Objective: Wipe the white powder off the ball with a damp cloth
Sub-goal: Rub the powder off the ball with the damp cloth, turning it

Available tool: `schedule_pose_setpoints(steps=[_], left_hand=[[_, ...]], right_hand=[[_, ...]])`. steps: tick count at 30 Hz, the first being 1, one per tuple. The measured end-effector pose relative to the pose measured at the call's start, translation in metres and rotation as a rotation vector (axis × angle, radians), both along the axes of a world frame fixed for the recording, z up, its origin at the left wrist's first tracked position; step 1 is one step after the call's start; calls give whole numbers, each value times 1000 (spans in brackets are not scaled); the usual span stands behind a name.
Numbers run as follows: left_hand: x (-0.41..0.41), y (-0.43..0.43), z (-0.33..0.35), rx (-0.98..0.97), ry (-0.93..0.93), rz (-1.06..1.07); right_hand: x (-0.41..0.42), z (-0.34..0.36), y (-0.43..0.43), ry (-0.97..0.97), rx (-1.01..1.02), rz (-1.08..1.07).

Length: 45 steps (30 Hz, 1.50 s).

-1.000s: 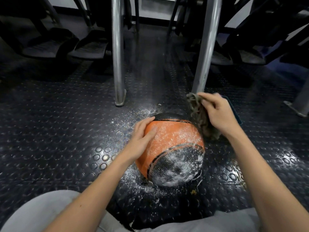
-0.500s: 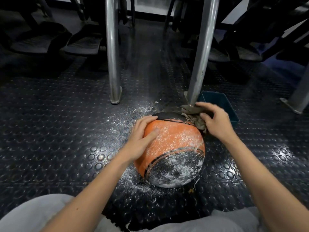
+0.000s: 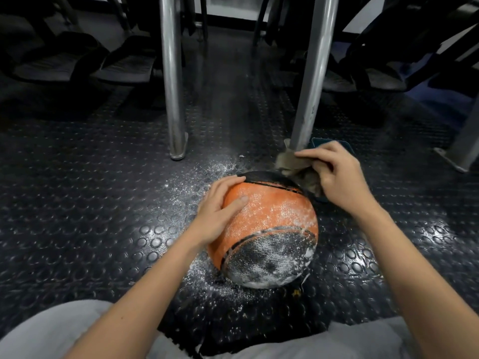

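Observation:
An orange and black ball (image 3: 269, 229) sits on the studded black floor, dusted with white powder, thickest on its near black panel. My left hand (image 3: 220, 208) rests flat on the ball's left side with fingers spread. My right hand (image 3: 337, 174) grips a crumpled grey-brown cloth (image 3: 293, 164) at the ball's far right top edge. The cloth touches the black top panel of the ball.
Spilled white powder (image 3: 207, 174) lies on the floor around the ball. Two metal legs (image 3: 172, 81) (image 3: 312, 73) stand just behind it. A small dark teal tub (image 3: 317, 143) sits behind my right hand. Dark chairs crowd the back. My knees are at the bottom.
My right hand brought the cloth down from above the ball's right side to its far top edge and shifted it slightly. My left hand stays on the ball.

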State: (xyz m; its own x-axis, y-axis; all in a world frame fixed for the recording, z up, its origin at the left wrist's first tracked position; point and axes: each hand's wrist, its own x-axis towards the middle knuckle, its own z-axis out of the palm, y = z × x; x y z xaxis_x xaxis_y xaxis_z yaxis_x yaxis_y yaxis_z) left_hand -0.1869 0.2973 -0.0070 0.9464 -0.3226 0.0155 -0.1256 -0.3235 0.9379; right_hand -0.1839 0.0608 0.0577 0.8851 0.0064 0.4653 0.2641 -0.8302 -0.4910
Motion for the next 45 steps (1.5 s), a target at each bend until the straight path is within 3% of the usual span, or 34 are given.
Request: schedule_pose_setpoints(steps=[2, 4, 8, 10, 13, 15, 17, 20, 23, 26, 28, 30, 32, 34, 37, 40, 45], left_hand=[[1, 1, -3, -10, 8, 4], [2, 3, -4, -19, 6, 3], [2, 2, -4, 3, -22, 1], [3, 1, -5, 5, -26, 4], [5, 1, -6, 2, -11, 14], [6, 2, -7, 0, -15, 15], [6, 3, -8, 0, -5, -2], [5, 2, -8, -7, -18, -12], [7, 0, -9, -14, -25, -7], [8, 1, -10, -4, -14, -7], [8, 2, -9, -3, -9, -3], [8, 3, -9, 7, -10, -12], [7, 3, -9, 44, -31, -24], [6, 3, -9, 107, -53, -38], [10, 6, -4, 243, -58, -38], [10, 14, -1, 366, -60, 15], [2, 28, 1, 438, 29, 76]], right_hand=[[-5, 2, 17, 68, 43, 225], [-3, -6, 20, 198, 14, 243], [-2, -15, -8, 238, -351, -239], [-3, -6, -9, 114, -173, -285], [-6, 7, 11, -39, 29, -23], [-6, 4, 23, 58, 58, 180], [0, -12, 18, 201, -61, 152], [4, -18, -3, 222, -415, -223], [0, -2, -3, 63, -143, -237], [-5, 9, 19, 33, 30, 104], [-5, 5, 29, 193, 55, 228], [2, -9, 17, 279, -142, 71], [3, -15, -1, 295, -414, -216], [0, -10, -10, 227, -319, -309], [-2, 11, -4, 119, -108, -238], [-9, 35, 12, 144, -45, -117], [-22, 28, 47, 309, -381, -18]])
